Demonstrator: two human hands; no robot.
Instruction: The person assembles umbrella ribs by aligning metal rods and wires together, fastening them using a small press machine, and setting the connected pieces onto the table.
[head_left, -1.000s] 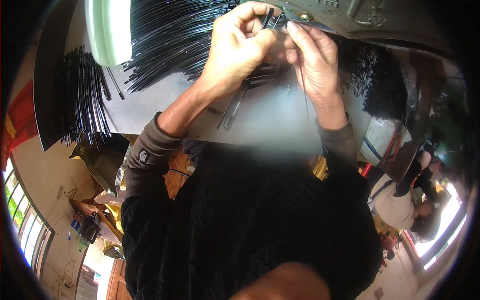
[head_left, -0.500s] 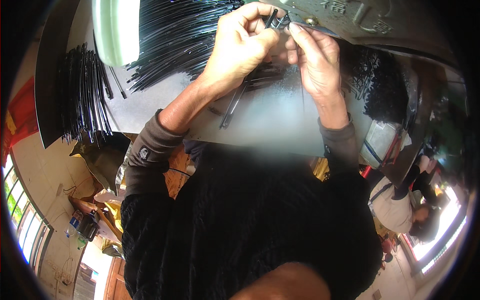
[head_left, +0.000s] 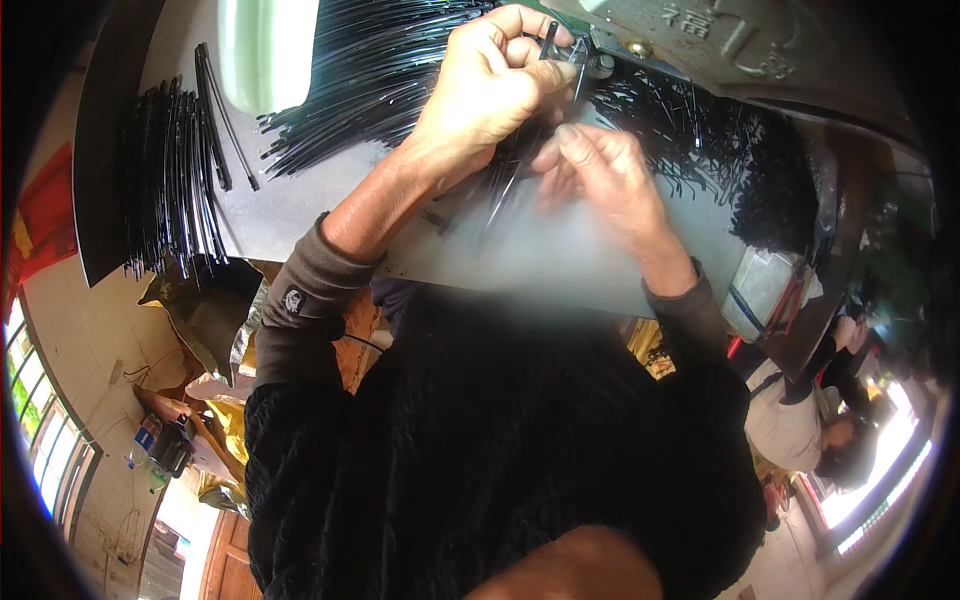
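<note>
From my remote seat I see a thin black strip (head_left: 548, 43) at the upper middle of the frame, standing steeply between the fingers of the left hand (head_left: 485, 95). That grip is narrow, thumb and fingers closed around the strip. The right hand (head_left: 607, 180) sits lower and to the right, its fingers bent and the thumb near them; it is blurred, so I cannot tell whether it pinches anything.

Beside the left hand, a wide pile of black strips (head_left: 370, 75) fans across the upper left of the frame. Further left a smaller bundle (head_left: 172, 185) lies on the grey table (head_left: 335, 212), some ends reaching past its edge. A pale green curved part (head_left: 265, 50) (I can't make out what it belongs to) covers some of the table between them.

At the upper right I see a metal machine (head_left: 735, 40) with raised marks, and below it a dark heap (head_left: 775, 195). A white box (head_left: 757, 290) and another person (head_left: 785, 425) show at the right.
</note>
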